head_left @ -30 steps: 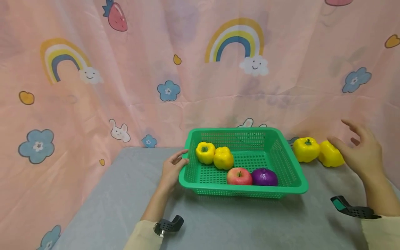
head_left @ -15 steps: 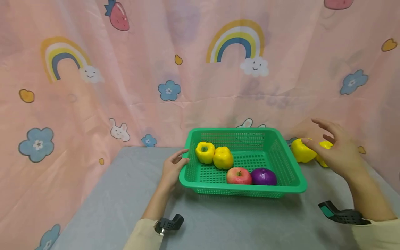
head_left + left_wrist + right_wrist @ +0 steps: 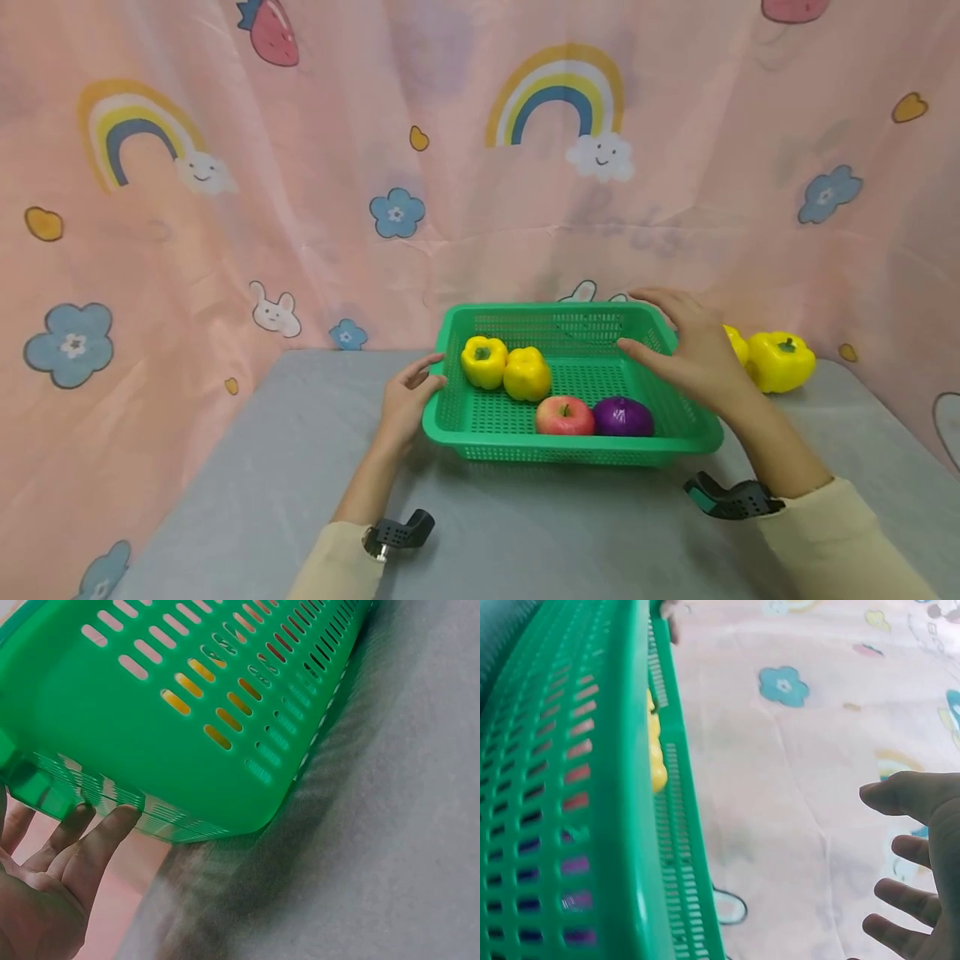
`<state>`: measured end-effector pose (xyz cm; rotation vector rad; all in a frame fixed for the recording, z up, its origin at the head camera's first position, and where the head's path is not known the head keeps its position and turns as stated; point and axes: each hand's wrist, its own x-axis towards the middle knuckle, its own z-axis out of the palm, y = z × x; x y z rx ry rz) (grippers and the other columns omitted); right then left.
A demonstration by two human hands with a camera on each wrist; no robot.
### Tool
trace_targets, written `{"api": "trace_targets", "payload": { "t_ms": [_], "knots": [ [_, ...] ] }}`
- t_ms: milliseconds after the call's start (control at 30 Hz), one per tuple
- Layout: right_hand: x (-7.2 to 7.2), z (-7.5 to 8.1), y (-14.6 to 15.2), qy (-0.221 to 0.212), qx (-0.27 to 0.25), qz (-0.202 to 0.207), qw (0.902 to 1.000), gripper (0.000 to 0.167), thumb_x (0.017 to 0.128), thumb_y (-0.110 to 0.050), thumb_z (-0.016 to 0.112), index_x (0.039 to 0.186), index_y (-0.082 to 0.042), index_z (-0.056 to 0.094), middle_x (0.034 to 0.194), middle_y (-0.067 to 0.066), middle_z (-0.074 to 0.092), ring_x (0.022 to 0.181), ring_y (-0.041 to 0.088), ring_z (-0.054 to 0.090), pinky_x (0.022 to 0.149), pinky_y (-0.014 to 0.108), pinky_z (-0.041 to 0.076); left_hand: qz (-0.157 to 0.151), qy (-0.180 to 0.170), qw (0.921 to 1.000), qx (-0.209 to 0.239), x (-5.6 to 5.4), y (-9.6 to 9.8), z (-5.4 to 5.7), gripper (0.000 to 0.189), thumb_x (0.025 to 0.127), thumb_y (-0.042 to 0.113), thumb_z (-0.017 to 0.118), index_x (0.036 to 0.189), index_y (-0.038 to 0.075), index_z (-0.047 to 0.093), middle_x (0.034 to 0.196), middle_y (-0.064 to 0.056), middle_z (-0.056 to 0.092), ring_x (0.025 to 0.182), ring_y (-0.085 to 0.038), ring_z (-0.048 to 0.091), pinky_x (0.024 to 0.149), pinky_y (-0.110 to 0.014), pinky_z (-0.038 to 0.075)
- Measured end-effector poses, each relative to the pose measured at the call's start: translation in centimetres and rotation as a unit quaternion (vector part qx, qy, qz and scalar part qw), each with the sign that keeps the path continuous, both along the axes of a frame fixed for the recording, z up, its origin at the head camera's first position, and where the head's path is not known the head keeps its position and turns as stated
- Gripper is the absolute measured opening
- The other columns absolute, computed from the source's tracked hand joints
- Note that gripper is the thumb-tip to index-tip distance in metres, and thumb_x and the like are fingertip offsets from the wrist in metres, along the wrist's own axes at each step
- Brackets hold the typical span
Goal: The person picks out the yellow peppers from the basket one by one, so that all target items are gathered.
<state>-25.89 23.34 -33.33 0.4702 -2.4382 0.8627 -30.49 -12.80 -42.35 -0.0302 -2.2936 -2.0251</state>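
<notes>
The basket [image 3: 562, 444] stood upright on the tabletop [image 3: 525, 542] and was judged partly filled. Contents: a first pepper [image 3: 483, 362] and a second pepper [image 3: 528, 374] side by side toward the left wall, with an apple [image 3: 564, 416] and a purple item [image 3: 623, 417] along the near wall. Outside, to the basket's right, a third pepper [image 3: 737, 343], partly hidden by the right hand [image 3: 693, 342], sat beside a fourth pepper [image 3: 782, 362]. Whether this pair awaited loading or had been unloaded could not be determined. The right hand was spread, thumb apart from the fingers, holding nothing, over the right rim; rim contact could not be confirmed. The left hand [image 3: 402, 404] touched the left side with relaxed fingers, presumably for steadying.
</notes>
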Motion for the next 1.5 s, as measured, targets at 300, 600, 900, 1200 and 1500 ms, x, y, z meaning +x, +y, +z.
{"api": "trace_targets", "payload": {
  "t_ms": [300, 600, 900, 1200, 1500],
  "knots": [
    [-2.1, -1.1, -4.5, -0.037, 0.039, 0.052, 0.9972, 0.060, 0.089, -0.024, 0.076, 0.142, -0.008, 0.054, 0.147, 0.017, 0.052, 0.133, 0.041, 0.050, 0.105, 0.064, 0.045, -0.001, -0.002, 1.0000, -0.006, -0.1, -0.5, 0.0, 0.043, 0.090, 0.019, 0.067, 0.133, 0.019, 0.068, 0.148, -0.014, 0.057, 0.145, -0.032, 0.045, 0.116, -0.057, 0.037],
    [-4.0, -3.1, -8.3, -0.095, 0.058, 0.077, 0.9908, 0.059, 0.088, -0.026, 0.076, 0.141, -0.009, 0.056, 0.147, 0.017, 0.053, 0.131, 0.040, 0.054, 0.103, 0.061, 0.048, 0.002, -0.009, 0.9999, -0.009, 0.1, -0.6, -0.1, 0.043, 0.090, 0.019, 0.067, 0.133, 0.020, 0.068, 0.143, -0.016, 0.060, 0.141, -0.032, 0.050, 0.115, -0.056, 0.040],
    [-5.4, -4.3, -9.5, -0.141, 0.079, 0.075, 0.9840, 0.062, 0.089, -0.030, 0.075, 0.143, -0.008, 0.055, 0.147, 0.018, 0.052, 0.132, 0.041, 0.053, 0.104, 0.060, 0.048, -0.003, -0.008, 0.9999, -0.009, 0.1, -0.5, -0.1, 0.044, 0.091, 0.020, 0.067, 0.134, 0.019, 0.067, 0.151, -0.013, 0.053, 0.146, -0.032, 0.043, 0.118, -0.057, 0.035],
    [-6.2, -5.0, -10.4, -0.170, 0.123, 0.087, 0.9738, 0.065, 0.089, -0.028, 0.074, 0.147, -0.008, 0.052, 0.156, 0.018, 0.046, 0.141, 0.042, 0.045, 0.111, 0.061, 0.042, -0.007, -0.009, 0.9999, -0.005, 0.3, -0.2, 0.3, 0.045, 0.091, 0.019, 0.067, 0.136, 0.018, 0.066, 0.151, -0.015, 0.053, 0.146, -0.032, 0.043, 0.118, -0.058, 0.034],
    [-6.0, -5.6, -10.4, -0.192, 0.170, 0.098, 0.9615, 0.063, 0.092, -0.031, 0.071, 0.149, -0.014, 0.051, 0.153, 0.013, 0.048, 0.139, 0.036, 0.047, 0.108, 0.057, 0.046, -0.007, -0.011, 0.9999, -0.001, 0.2, 0.0, 0.2, 0.045, 0.091, 0.020, 0.066, 0.136, 0.017, 0.065, 0.151, -0.015, 0.053, 0.144, -0.032, 0.046, 0.118, -0.057, 0.035]
  ]
}}
